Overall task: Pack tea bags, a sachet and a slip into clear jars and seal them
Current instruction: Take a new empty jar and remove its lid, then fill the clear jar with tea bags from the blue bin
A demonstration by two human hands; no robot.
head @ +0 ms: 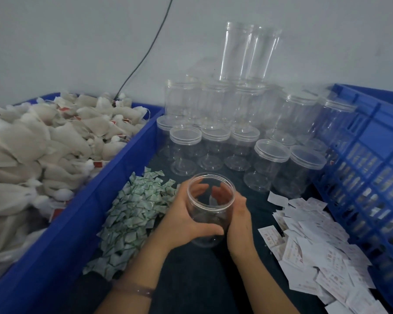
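Our fingers (186, 191) curl round an open clear jar (210, 207), left hand (186, 220) and right hand (238, 220) cupping its sides at the middle of the dark worktop (191, 279), between sachets (134, 209) and slips (315, 250). We judge it light, stiff, slick: best gripped mid-wall, without squeezing.
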